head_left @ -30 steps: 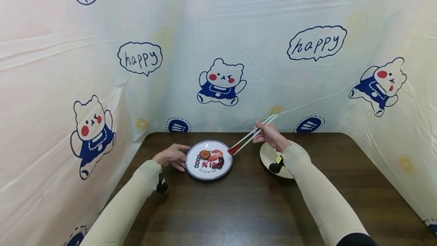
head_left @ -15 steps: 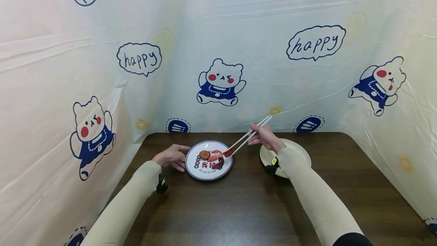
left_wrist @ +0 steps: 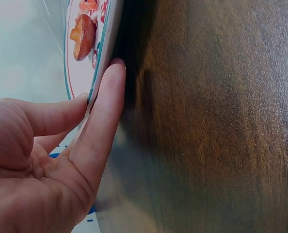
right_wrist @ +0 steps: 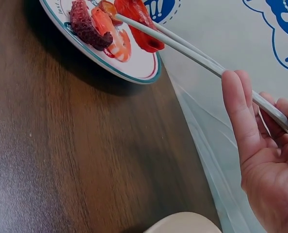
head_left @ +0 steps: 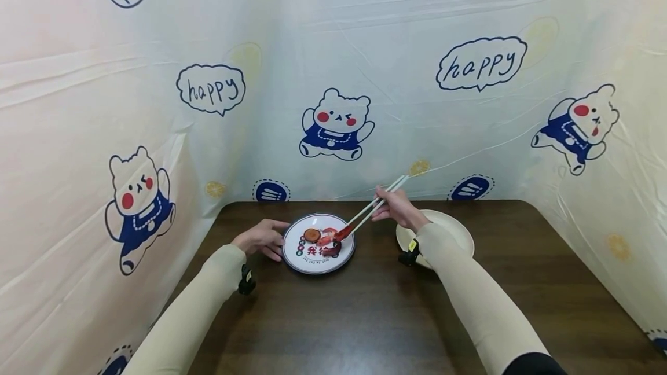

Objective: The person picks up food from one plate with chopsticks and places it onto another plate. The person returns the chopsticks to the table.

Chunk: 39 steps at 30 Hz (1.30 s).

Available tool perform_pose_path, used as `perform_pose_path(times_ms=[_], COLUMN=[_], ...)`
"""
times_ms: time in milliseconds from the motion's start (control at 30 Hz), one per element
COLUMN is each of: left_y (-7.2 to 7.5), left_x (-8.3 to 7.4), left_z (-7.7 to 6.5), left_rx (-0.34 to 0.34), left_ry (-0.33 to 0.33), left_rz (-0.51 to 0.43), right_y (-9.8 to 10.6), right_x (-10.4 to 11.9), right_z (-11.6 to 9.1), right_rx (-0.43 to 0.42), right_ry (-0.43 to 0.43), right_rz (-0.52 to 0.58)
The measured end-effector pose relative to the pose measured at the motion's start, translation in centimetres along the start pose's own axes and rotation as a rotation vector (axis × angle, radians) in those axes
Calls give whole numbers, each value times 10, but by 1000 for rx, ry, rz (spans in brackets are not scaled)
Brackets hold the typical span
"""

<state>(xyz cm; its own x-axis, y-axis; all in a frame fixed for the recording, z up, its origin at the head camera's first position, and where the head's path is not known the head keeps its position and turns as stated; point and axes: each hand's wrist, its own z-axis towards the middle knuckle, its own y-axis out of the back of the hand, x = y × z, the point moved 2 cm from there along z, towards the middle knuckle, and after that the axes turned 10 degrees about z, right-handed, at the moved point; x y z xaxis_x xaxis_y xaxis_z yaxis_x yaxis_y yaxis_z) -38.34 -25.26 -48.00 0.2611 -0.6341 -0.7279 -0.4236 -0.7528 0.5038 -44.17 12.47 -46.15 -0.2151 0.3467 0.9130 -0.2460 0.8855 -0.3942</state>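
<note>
In the head view my right hand (head_left: 398,207) holds a pair of pale chopsticks (head_left: 376,202). Their tips pinch a glossy red food piece (right_wrist: 139,25) over the right side of a printed white plate (head_left: 299,262) with a dark rim. On that plate lie a round brown food piece (head_left: 312,235), a pink-orange shrimp-like piece (right_wrist: 112,36) and a dark red tentacle piece (right_wrist: 83,24). My left hand (head_left: 260,239) pinches the plate's left rim, thumb on top and a finger along the outside, as the left wrist view shows (left_wrist: 52,145).
A cream plate (head_left: 453,230) stands to the right, partly hidden under my right forearm. Both plates rest on a dark wooden table (head_left: 333,323). A printed curtain (head_left: 271,132) hangs close behind the table's far edge and along both sides.
My right hand has moved left with the chopsticks, bringing the red food piece from the plate's right rim inward over the other food. The left hand stays at the rim.
</note>
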Motion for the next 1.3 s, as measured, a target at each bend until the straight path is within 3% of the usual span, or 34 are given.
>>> perform_pose_path(times_ms=[1300], left_y=[-1], left_x=[-2], left_z=[-2], left_rx=[2], left_ry=[3], left_rz=[10], right_y=[-43], right_x=[-28], right_z=[2], right_rx=[26], right_ry=[-32], right_rz=[-40])
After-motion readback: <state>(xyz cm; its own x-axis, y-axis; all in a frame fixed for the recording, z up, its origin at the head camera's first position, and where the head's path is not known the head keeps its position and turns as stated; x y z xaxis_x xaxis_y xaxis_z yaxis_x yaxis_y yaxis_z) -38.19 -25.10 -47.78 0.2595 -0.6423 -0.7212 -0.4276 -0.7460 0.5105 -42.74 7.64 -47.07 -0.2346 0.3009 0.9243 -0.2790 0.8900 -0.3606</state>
